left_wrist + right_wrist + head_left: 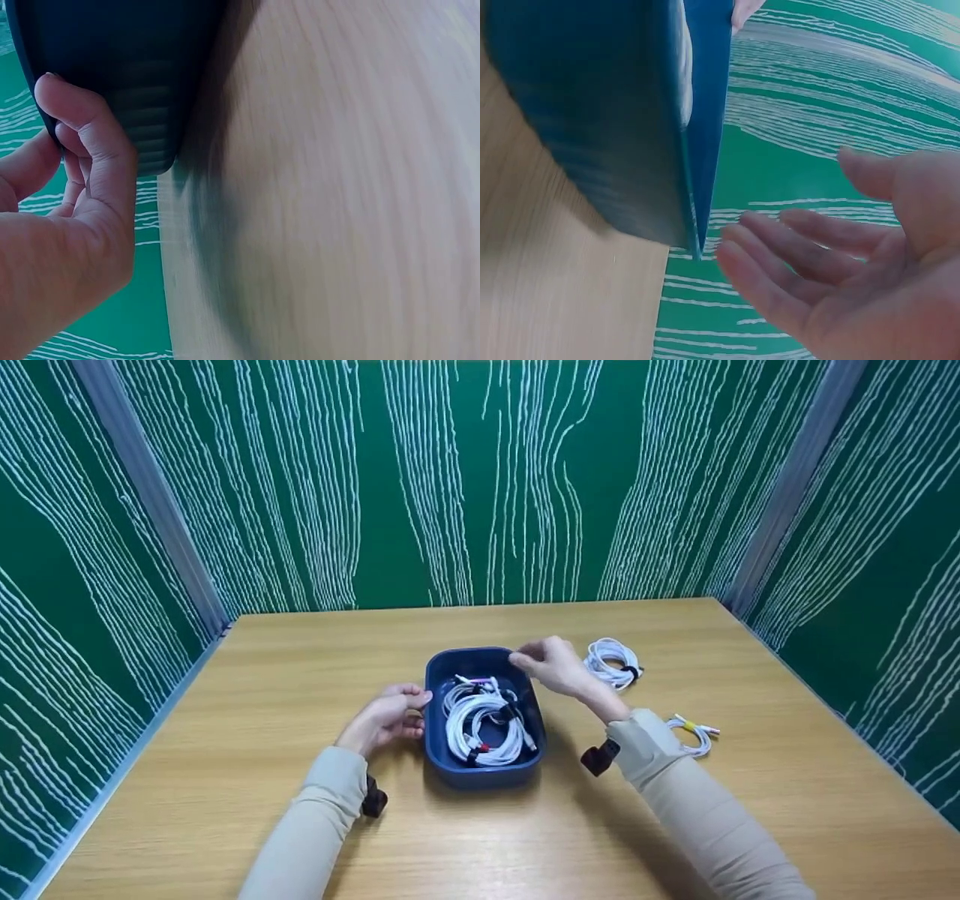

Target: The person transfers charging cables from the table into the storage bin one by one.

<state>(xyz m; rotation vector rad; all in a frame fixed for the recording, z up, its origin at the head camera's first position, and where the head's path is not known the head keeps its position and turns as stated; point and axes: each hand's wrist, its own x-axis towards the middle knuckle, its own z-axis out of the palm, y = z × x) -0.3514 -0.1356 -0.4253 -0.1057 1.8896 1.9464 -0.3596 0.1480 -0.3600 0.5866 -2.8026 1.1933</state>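
The left hand [386, 721] grips the left wall of the dark blue plastic tub w/ round corners [438, 739], thumb on the rim. The tub sits mid wooden table [225, 780] & is full of coiled white cables [480, 720]. The right hand [551, 664] floats over the tub's far right corner, fingers loose, holding nothing. Right of it lie a tied white cable coil [613, 662] & a small white cable w/ yellow tip [694, 733].
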